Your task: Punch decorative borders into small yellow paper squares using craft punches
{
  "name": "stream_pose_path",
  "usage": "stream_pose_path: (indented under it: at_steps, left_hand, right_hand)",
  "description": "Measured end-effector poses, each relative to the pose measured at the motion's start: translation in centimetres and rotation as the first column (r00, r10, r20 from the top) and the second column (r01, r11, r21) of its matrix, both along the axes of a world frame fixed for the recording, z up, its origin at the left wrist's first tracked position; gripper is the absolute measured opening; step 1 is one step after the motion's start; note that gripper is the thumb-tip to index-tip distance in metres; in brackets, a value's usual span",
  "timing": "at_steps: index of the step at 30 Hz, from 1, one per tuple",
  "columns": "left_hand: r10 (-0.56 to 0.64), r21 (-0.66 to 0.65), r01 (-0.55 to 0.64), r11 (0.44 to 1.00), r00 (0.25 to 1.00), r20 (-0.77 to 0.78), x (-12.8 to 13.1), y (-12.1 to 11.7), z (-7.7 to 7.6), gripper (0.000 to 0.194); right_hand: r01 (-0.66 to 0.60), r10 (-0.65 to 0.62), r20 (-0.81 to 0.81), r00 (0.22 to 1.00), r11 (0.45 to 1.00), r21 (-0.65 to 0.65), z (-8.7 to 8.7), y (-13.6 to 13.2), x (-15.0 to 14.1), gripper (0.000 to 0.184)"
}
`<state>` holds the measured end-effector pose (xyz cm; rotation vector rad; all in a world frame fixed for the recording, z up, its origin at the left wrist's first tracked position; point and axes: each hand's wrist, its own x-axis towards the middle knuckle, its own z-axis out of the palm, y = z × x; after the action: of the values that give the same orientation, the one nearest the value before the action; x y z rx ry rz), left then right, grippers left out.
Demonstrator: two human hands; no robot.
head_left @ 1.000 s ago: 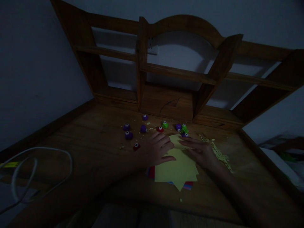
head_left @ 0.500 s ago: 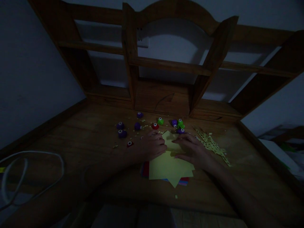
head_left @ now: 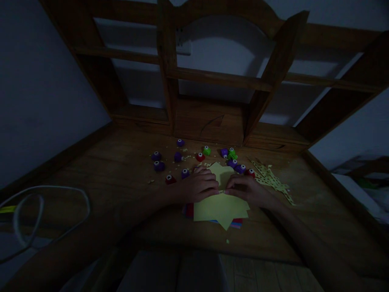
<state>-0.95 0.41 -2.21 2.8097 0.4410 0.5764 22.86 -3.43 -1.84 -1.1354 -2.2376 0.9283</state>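
Observation:
Several sheets of yellow paper (head_left: 221, 209) lie fanned at odd angles on top of red and blue sheets. Over their middle my left hand (head_left: 202, 184) and my right hand (head_left: 247, 188) almost meet at the fingertips. Both pinch a small pale bit of yellow paper between them; its exact shape is too dark to tell. Beyond my hands are several small paper punches, among them a red punch (head_left: 200, 157), a green punch (head_left: 206, 150) and a purple punch (head_left: 185, 174). Another red punch (head_left: 250, 173) sits just beyond my right hand.
Yellow paper strips full of punched holes (head_left: 270, 180) lie to the right. Tiny paper cut-outs (head_left: 186, 157) are scattered among the punches. A wooden shelf unit (head_left: 209, 121) stands along the back of the desk. At the left, a white cable (head_left: 60, 187) loops over the edge.
My right hand's fingers, spread before, have closed and moved left to meet my left fingertips over the paper. The camera view has shifted slightly.

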Motion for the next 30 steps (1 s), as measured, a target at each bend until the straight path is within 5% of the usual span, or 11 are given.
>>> stream_pose_path:
  at_steps: [24,30]
  left_hand:
    - [-0.007,0.028,0.009,1.000,0.996,-0.084,0.2,0.0,-0.2,0.026]
    - [0.016,0.050,-0.012,0.999,0.997,-0.080,0.1,-0.2,-0.4,0.027]
  right_hand:
    - [-0.029,0.030,0.018,0.999,0.999,-0.039,-0.5,0.4,0.0,0.021]
    - [0.087,-0.084,0.050,0.995,0.995,-0.056,-1.3,0.4,0.0,0.021]
